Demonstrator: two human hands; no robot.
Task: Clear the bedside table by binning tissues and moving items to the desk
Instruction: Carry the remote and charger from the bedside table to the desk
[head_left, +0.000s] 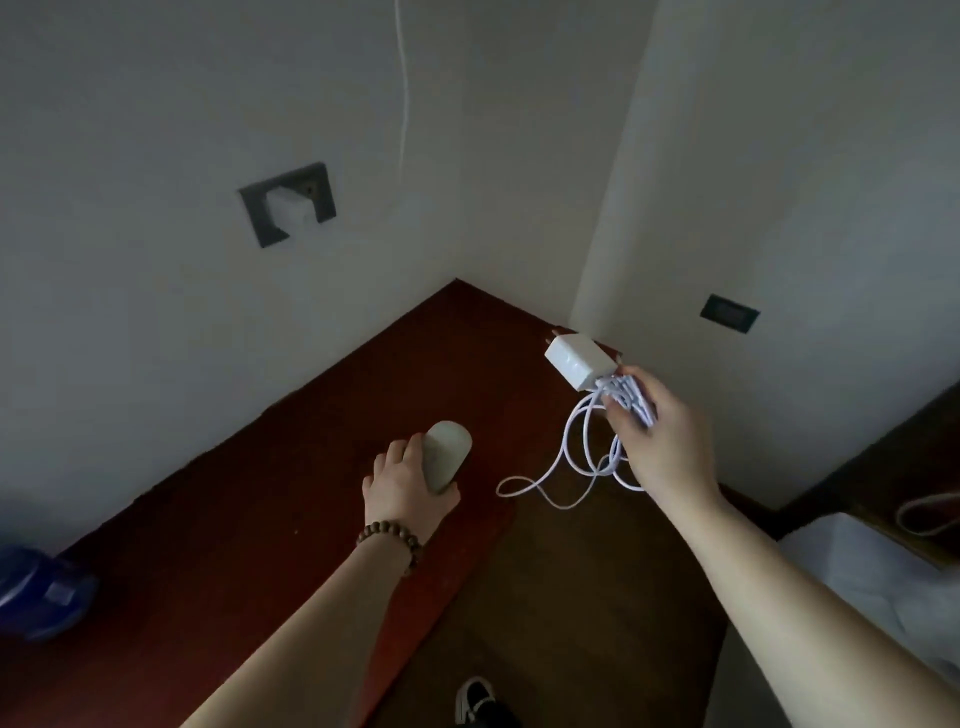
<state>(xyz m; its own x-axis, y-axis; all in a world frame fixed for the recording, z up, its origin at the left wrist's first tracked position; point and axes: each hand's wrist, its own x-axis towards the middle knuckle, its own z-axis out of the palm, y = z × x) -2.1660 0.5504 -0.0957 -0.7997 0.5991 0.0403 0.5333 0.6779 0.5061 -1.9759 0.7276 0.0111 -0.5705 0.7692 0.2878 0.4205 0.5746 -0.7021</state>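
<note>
Head view, items and handling.

Mouse (448, 453): pale, oval, lying on the red-brown table (249, 519), mid-scene. Our left hand (406, 480) curls round its near end, fingers on the left flank, thumb on the right. We judge the pick-up just under way; we close evenly on both flanks and lift straight up, since the smooth shell may slip.

Charger (575, 359): white block, held up over the far right corner of the table. Our right hand (655, 436) grasps its bunched cable (587, 457) just below the block; loose loops hang under the hand and trail near the table edge. We gather those loops before walking, so none snags.

Bracelet (392, 535): beads, left wrist.

Socket (287, 202): dark plate, far wall, left.

Tissues, bin, desk: we cannot identify any here.
</note>
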